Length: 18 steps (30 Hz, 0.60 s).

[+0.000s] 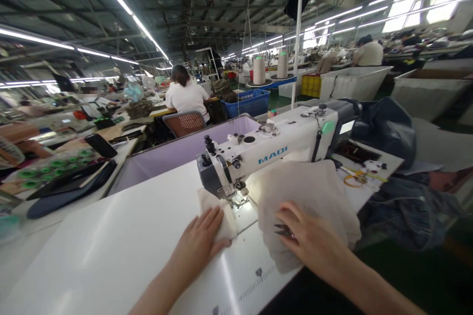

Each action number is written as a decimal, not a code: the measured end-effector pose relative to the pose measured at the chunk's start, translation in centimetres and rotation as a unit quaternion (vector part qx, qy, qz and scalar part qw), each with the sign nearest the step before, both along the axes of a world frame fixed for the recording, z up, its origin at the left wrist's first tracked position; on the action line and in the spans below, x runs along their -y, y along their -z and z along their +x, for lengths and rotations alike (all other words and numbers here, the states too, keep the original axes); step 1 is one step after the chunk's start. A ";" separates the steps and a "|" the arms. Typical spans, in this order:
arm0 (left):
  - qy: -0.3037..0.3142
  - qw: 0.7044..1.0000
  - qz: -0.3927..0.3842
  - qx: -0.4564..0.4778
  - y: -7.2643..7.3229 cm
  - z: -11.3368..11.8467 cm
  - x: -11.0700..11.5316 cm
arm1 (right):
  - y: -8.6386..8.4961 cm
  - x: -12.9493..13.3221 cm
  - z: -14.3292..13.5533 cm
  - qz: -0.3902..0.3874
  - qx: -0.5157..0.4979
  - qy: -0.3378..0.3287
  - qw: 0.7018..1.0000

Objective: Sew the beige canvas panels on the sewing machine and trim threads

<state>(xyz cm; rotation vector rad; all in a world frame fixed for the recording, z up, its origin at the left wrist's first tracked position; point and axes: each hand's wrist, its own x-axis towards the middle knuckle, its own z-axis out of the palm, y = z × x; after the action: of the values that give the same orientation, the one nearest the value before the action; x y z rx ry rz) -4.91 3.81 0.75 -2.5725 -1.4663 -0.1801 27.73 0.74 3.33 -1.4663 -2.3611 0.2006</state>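
Observation:
A white sewing machine stands on a white table, its lamp lit over the needle area. Left of the needle, my left hand lies flat on a small cream cloth piece, fingers extended. My right hand is over a larger beige cloth to the right of the needle. Small dark-bladed thread snips are held in its curled fingers, blades pointing left. The beige cloth spreads beneath that hand and reaches the table's front edge.
Scissors with yellow handles and small parts lie right of the machine. Denim hangs beyond them. Behind the table is a lilac-lined bin. Thread cones stand by a white pole. A person in white sits ahead.

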 end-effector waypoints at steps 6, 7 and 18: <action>-0.143 0.990 0.009 0.016 -3.1 1.8 -3.0 | 0.9 0.3 1.1 0.020 0.041 -0.032 0.998; -0.119 0.993 -0.004 0.024 -3.3 2.7 -2.6 | 1.0 0.4 1.3 0.016 0.039 -0.043 0.998; 0.166 0.977 0.055 0.124 -2.6 7.5 2.9 | -0.7 2.2 -0.5 -0.036 -0.113 -0.154 0.981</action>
<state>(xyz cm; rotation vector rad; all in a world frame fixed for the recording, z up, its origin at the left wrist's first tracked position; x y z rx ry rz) 2.58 0.86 3.34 -2.7609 -1.0424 -0.6301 27.21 -1.44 3.98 -1.0352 -2.3982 0.5090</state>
